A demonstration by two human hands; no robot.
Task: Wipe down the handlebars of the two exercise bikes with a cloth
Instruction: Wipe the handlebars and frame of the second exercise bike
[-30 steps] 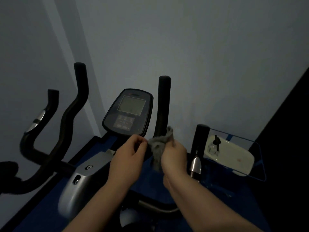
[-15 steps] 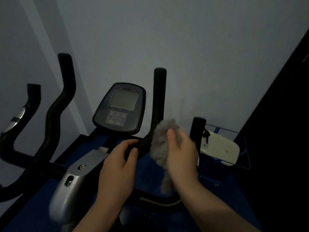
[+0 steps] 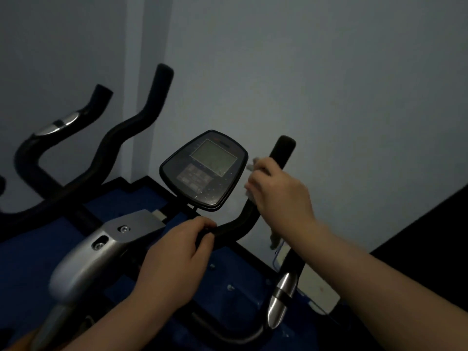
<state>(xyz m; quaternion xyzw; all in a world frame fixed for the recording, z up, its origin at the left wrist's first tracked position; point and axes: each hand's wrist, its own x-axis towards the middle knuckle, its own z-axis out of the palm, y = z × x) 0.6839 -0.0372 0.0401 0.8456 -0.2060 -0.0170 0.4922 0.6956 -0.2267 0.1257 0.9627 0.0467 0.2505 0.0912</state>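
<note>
The near bike's black handlebar curves from under the console up to a raised end at the right. My right hand wraps a grey cloth around the upright part of that bar; only small bits of cloth show above and below my fingers. My left hand grips the low curved part of the same bar, just below the console. A second set of black handlebars with a silver grip sensor rises at the left.
The bike's silver frame cover sits at lower left. A lower side handle with a chrome sensor stands at lower right, beside a white object. Blue floor lies under the bikes, a pale wall close behind.
My right hand carried the cloth up from in front of me onto the upright handlebar and closed round it. My left hand let go of the cloth and took the lower bar.
</note>
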